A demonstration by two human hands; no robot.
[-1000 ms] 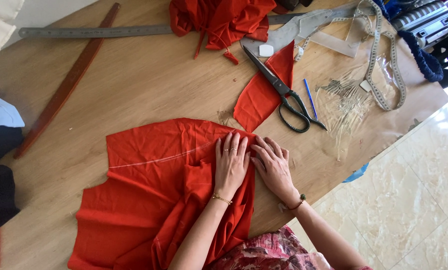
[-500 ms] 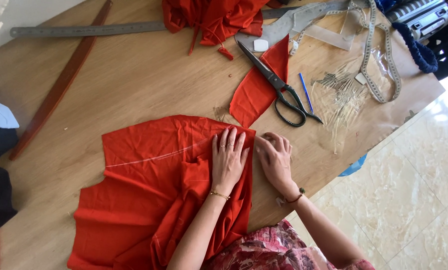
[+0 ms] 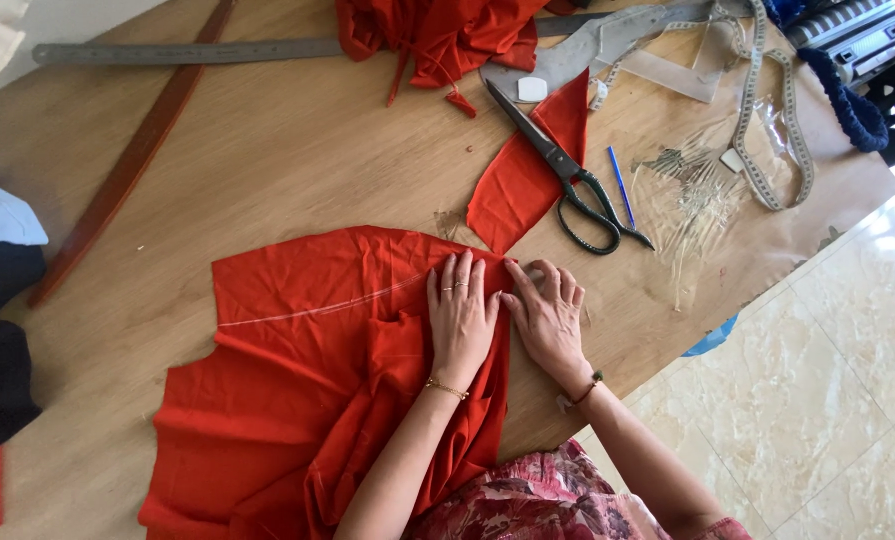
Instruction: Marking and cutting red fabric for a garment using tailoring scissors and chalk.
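- Pressing flat, the left hand (image 3: 460, 318) lies on the red cloth (image 3: 307, 370), its fingers spread open and gripping nothing.
- Right hand (image 3: 549, 318) sits just beside it at the cloth's right edge, fingers bent; it seems to pinch the edge, though I cannot tell for sure.
- Cloth is spread on the wooden surface (image 3: 297, 160), near the person, with a pale line across it.
- Scissors (image 3: 572, 180) lie farther off, to the right, on a red scrap (image 3: 517, 185).
- Blue pen (image 3: 620, 186) lies just right of the scissors.
- Metal ruler (image 3: 187, 50) lies along the far edge.
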